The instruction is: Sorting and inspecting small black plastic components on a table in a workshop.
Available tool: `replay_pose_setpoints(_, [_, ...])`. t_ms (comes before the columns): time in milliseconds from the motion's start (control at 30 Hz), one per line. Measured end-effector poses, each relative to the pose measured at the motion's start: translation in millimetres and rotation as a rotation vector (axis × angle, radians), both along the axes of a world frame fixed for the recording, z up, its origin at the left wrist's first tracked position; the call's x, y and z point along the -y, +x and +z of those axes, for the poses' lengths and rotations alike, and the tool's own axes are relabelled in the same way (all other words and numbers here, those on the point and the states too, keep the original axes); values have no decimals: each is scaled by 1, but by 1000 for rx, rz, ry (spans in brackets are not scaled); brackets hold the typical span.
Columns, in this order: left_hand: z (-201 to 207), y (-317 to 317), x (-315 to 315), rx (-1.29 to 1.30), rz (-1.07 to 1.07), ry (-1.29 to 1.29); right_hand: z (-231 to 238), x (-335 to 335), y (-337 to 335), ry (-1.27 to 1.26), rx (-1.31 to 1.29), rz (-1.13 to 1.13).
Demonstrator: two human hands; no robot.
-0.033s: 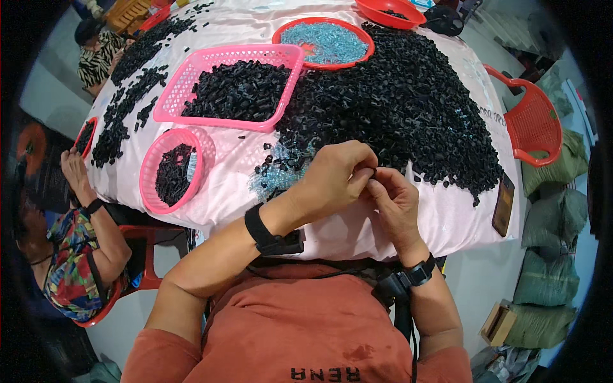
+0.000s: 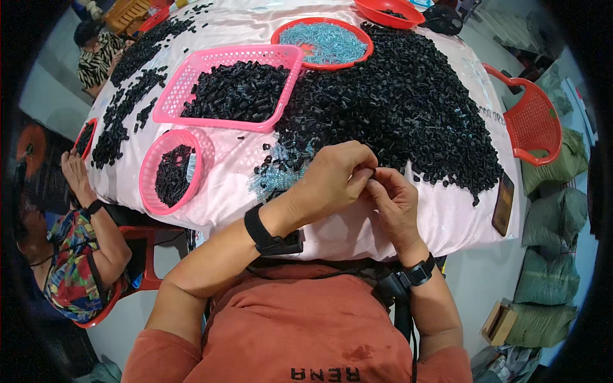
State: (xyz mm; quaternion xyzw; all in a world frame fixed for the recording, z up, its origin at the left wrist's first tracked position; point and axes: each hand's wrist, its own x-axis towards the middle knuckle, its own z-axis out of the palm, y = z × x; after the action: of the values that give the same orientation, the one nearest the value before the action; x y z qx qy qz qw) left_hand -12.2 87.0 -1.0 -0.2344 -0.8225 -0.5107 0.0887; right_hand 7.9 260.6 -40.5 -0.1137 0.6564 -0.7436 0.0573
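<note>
My left hand [image 2: 337,176] and my right hand [image 2: 398,203] meet over the near edge of the table, fingertips pinched together. Between them shows a small black part [image 2: 373,173], mostly covered by the fingers. Just beyond my hands spreads a large heap of small black plastic pieces [image 2: 408,102]. Small clear bluish pieces [image 2: 271,179] lie beside my left wrist, some mixed with black ones. A pink rectangular basket [image 2: 174,86] of black pieces stands farther left, and a round pink basket [image 2: 145,175] holds longer, thinner black parts.
A red bowl [image 2: 368,54] of clear bluish pieces stands behind the heap, another red bowl [image 2: 418,18] beyond it. A phone [image 2: 503,205] lies at the right edge. A red chair [image 2: 539,121] and green sacks [image 2: 554,217] are at right. Two people sit at left, one person's hand [image 2: 76,171] near a red tray.
</note>
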Motion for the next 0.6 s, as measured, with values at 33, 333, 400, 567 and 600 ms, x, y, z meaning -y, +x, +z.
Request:
replay_pose_setpoints(33, [-1, 0, -1, -30, -3, -11, 0, 0, 0, 3, 1, 3])
replay_pose_setpoints(333, [0, 2, -5, -196, -9, -73, 3, -5, -2, -105, 54, 21])
replay_pose_setpoints(400, [0, 2, -4, -220, -9, -76, 2, -6, -2, -127, 56, 19])
replay_pose_setpoints(567, [6, 5, -3, -186, -78, -126, -1, -8, -3, -121, 99, -6])
replay_pose_setpoints(600, [4, 6, -4, -186, -78, -127, 0, -7, -3, -122, 99, -6])
